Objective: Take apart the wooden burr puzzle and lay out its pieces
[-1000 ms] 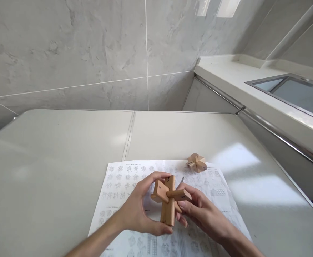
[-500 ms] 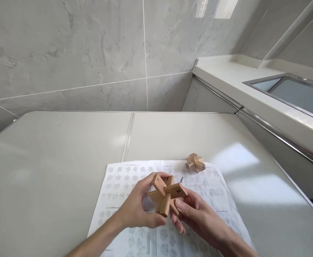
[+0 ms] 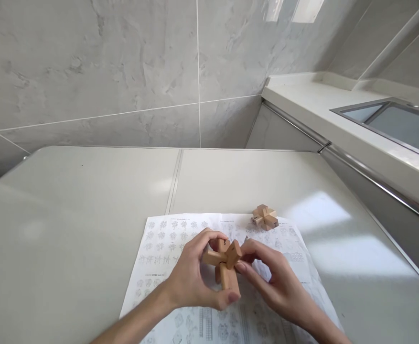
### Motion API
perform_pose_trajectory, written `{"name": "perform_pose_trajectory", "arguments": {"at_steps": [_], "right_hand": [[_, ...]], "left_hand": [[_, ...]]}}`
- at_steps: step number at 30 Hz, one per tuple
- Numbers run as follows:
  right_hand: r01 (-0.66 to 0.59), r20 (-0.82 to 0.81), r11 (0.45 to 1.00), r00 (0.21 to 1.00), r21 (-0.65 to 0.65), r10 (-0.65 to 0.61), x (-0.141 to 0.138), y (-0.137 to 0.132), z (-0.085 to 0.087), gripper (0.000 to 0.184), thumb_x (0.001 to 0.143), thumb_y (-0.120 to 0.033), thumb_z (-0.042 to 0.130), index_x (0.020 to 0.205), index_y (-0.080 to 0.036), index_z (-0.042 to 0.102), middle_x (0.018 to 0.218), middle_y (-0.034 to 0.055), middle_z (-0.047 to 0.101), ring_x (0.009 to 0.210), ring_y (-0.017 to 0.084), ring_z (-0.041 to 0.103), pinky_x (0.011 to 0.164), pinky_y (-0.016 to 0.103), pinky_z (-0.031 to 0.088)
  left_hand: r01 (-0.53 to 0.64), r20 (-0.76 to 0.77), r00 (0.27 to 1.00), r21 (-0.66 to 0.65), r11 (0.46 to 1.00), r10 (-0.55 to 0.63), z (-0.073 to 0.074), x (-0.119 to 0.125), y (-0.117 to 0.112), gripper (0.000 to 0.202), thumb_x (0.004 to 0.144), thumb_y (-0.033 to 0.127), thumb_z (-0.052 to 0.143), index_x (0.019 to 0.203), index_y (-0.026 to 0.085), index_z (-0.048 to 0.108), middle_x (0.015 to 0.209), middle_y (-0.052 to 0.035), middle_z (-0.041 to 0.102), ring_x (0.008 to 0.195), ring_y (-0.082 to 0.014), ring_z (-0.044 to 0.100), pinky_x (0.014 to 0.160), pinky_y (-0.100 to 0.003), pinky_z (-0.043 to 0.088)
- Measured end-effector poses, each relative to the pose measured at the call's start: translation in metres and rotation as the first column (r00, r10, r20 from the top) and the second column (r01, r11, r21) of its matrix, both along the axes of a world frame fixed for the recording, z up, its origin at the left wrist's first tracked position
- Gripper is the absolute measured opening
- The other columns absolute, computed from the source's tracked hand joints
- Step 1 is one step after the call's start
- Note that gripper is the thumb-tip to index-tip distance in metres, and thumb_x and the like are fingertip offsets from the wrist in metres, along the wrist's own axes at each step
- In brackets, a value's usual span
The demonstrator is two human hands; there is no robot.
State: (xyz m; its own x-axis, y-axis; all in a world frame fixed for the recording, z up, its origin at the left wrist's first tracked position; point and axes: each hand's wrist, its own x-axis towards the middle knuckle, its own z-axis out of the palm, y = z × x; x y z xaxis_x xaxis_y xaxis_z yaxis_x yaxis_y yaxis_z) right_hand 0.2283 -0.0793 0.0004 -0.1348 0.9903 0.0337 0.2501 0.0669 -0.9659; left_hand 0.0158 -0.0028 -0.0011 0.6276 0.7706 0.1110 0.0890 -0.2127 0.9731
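Observation:
Above the printed sheet (image 3: 159,291) I hold a wooden burr puzzle (image 3: 228,277), made of interlocking bars with small numbers on them. My left hand (image 3: 198,272) grips it from the left, fingers at the far end and thumb on the near end of a bar. My right hand (image 3: 272,274) pinches the puzzle's right side between thumb and fingers; the fingertips are partly hidden behind the wood. A second, smaller-looking wooden burr puzzle (image 3: 265,217) rests on the sheet's far right edge, beyond my right hand.
A pale table (image 3: 80,229) with a seam across it carries the sheet, which shows rows of small puzzle drawings. Grey tiled wall (image 3: 123,62) stands behind the table. On the right is a white counter (image 3: 302,95) with a metal-framed glass panel (image 3: 402,124).
The held puzzle has been turned, so different bar faces and numbers show. My right hand has shifted up and now pinches its right side. The view has moved slightly.

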Motion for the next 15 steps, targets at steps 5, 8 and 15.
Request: {"name": "perform_pose_trajectory", "arguments": {"at_steps": [5, 8, 15], "right_hand": [[-0.120, 0.170, 0.993, 0.978, -0.011, 0.120, -0.001, 0.001, -0.002, 0.019, 0.114, -0.031, 0.052, 0.097, -0.026, 0.061, 0.092, 0.0038, 0.070, 0.078, 0.021, 0.064, 0.070, 0.034, 0.048], [-0.113, 0.166, 0.993, 0.979, -0.013, 0.114, -0.003, 0.000, -0.005, 0.016, 0.112, -0.025, 0.053, 0.098, -0.026, 0.059, 0.095, 0.0036, 0.071, 0.082, 0.021, 0.067, 0.072, 0.033, 0.050], [0.036, 0.150, 0.989, 0.987, 0.144, -0.058, -0.010, -0.005, -0.019, 0.017, 0.109, -0.019, 0.055, 0.093, -0.026, 0.055, 0.086, 0.0000, 0.065, 0.072, 0.018, 0.062, 0.064, 0.027, 0.046]], "left_hand": [[-0.036, -0.034, 0.999, 0.025, 0.999, 0.037, -0.005, -0.002, -0.001, 0.077, 0.066, 0.073, 0.090, 0.121, 0.026, 0.064, 0.104, -0.0049, 0.063, 0.090, -0.0255, 0.061, 0.082, -0.042, 0.054], [-0.036, -0.053, 0.998, 0.056, 0.998, 0.038, -0.005, -0.003, 0.000, 0.080, 0.067, 0.077, 0.088, 0.124, 0.027, 0.063, 0.106, -0.0056, 0.063, 0.092, -0.0264, 0.061, 0.084, -0.043, 0.053], [-0.030, -0.093, 0.995, 0.075, 0.997, 0.037, -0.004, -0.004, 0.000, 0.085, 0.067, 0.073, 0.092, 0.133, 0.030, 0.061, 0.112, -0.0055, 0.062, 0.099, -0.0271, 0.061, 0.089, -0.043, 0.055]]}}
